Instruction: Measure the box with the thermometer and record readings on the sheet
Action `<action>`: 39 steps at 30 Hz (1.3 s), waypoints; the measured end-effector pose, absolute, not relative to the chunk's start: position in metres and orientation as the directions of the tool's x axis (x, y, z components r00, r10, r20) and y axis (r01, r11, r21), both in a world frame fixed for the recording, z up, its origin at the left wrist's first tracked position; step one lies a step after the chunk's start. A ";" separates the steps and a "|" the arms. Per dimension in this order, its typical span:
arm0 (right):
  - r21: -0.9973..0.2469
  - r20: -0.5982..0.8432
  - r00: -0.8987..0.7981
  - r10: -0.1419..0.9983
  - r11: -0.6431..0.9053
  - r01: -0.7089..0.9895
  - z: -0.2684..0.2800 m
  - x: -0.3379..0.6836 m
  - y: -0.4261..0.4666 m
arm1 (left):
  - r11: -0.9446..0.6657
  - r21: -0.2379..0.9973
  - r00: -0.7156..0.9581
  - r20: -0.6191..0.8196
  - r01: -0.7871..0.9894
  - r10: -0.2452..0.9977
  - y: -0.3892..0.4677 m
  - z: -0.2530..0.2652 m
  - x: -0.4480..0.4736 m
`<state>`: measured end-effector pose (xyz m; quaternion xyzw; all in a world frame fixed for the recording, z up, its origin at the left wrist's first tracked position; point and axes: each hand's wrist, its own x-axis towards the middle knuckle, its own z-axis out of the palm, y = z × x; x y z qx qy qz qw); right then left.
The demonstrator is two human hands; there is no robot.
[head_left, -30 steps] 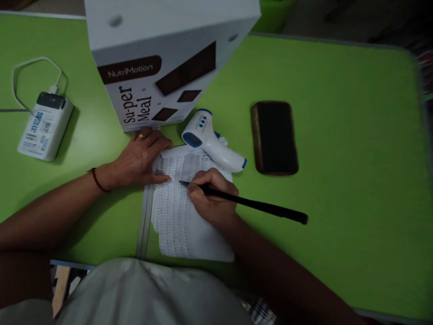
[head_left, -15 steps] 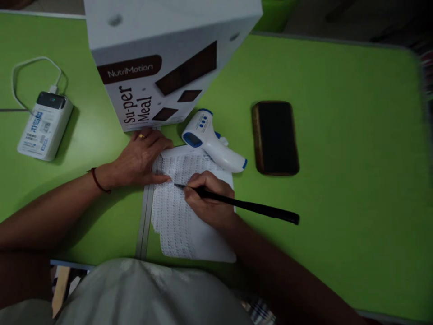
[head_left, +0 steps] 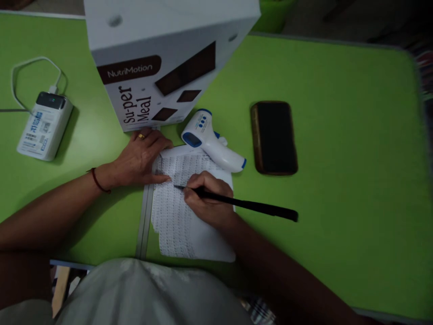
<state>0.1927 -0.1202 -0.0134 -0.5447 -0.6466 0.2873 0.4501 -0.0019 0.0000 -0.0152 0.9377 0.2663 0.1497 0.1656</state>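
Note:
Closed in a writing grip, my right hand (head_left: 209, 198) holds a long black pen (head_left: 257, 206). Its tip meets the paper (head_left: 172, 225), which is covered on the left with dense rows of handwriting. Flat at the paper's upper left edge lies my left hand (head_left: 144, 158), fingers stretched out and thumb pointing toward the pen tip. A white and blue infrared thermometer (head_left: 214, 142) rests across the top of the paper, just above my right hand.
Behind my left hand stands a tall white printed box (head_left: 135, 95). A power bank (head_left: 45, 128) with a white cable (head_left: 34, 60) lies at the left, and a dark phone in a brown case (head_left: 274, 137) at the right. All are on a green table (head_left: 355, 180).
Hardly anything differs. The view has shifted very slightly; both hands, the pen and the paper keep their places.

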 end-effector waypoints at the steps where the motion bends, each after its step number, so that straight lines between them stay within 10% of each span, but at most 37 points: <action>1: -0.862 0.273 0.013 0.962 0.238 0.448 -0.014 0.193 -0.120 | -0.806 0.389 0.815 0.194 0.447 0.546 0.000 -0.015 -0.002; 39: -0.852 0.265 -0.005 0.964 0.236 0.467 -0.013 0.194 -0.122 | -0.814 0.391 0.823 0.201 0.430 0.531 0.001 -0.015 -0.003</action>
